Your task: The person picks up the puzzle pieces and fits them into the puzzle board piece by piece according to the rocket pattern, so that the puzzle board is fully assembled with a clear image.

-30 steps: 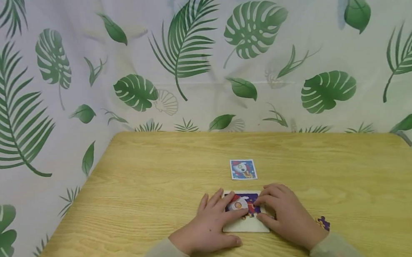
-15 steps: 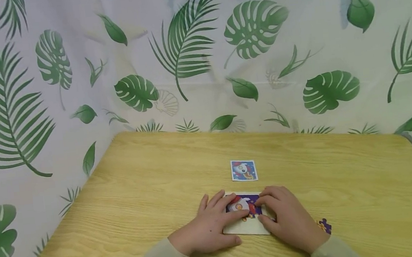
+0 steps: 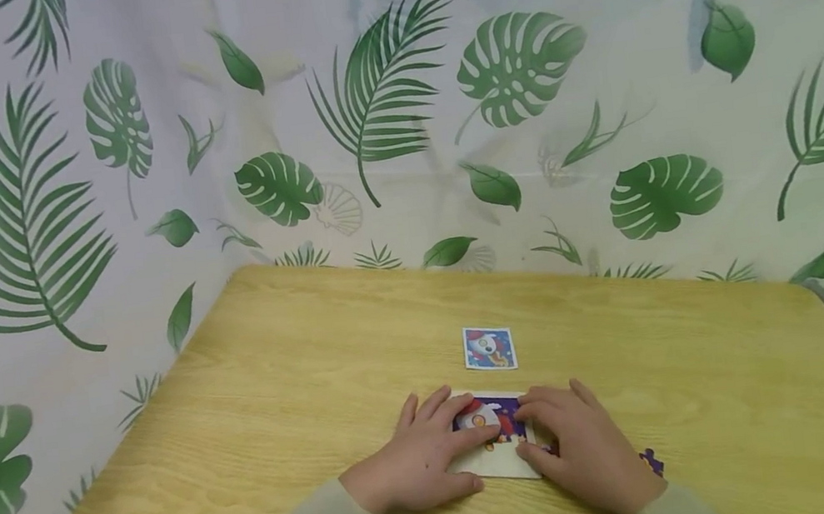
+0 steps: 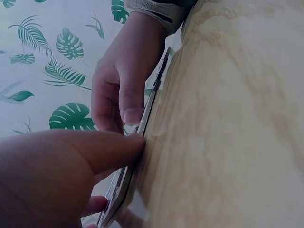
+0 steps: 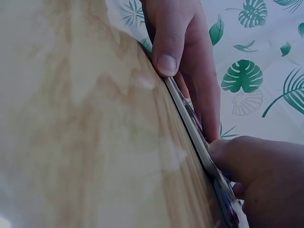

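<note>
A pale puzzle board (image 3: 503, 463) lies flat on the table, with a partly filled rocket picture (image 3: 483, 419) in its upper part. My left hand (image 3: 420, 465) rests spread over the board's left side, its index finger and thumb extended. At the right edge, the bent fingers and thumb of my right hand (image 3: 586, 448) pinch a puzzle piece, mostly covered by the fingertips. Both wrist views show the board edge-on; in the left wrist view the right hand (image 4: 124, 80) has its thumb low at the board. Another piece (image 3: 550, 448) shows partly beside the right thumb.
A small card with a rocket picture (image 3: 490, 349) lies beyond the board. Loose purple puzzle pieces (image 3: 652, 461) lie by the right wrist, partly hidden. The wooden table (image 3: 303, 369) meets a leaf-patterned cloth (image 3: 407, 207) behind and at the left.
The head view has tilted a little, so board and card appear lower. The right index finger and thumb have shifted slightly right and a rear finger has lifted. The left hand stays in place.
</note>
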{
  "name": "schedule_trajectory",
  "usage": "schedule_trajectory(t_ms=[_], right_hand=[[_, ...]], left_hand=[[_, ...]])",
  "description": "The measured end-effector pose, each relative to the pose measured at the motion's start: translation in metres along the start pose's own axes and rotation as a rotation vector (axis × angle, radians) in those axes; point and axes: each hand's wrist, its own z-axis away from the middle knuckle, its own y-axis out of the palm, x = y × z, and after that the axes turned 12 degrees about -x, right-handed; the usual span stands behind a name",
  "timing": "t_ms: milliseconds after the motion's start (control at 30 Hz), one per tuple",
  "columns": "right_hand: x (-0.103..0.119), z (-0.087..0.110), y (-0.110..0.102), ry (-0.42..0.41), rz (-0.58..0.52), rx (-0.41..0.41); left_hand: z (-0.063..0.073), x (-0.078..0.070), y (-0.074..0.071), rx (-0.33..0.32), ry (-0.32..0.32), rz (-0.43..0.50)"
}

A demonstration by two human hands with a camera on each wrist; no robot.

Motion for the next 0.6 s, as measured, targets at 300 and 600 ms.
schedule_trajectory(t_ms=[300,600], right_hand=[[-0.001,0.002,-0.007,-0.05,0.028,0.036],[0.0,0.01,-0.012,-0.057,0.012,0.115]], left_hand=[[0.001,-0.002,-0.001,-0.027,-0.004,-0.001],[0.003,0.0,0.006,-0.024,0.004,0.014]])
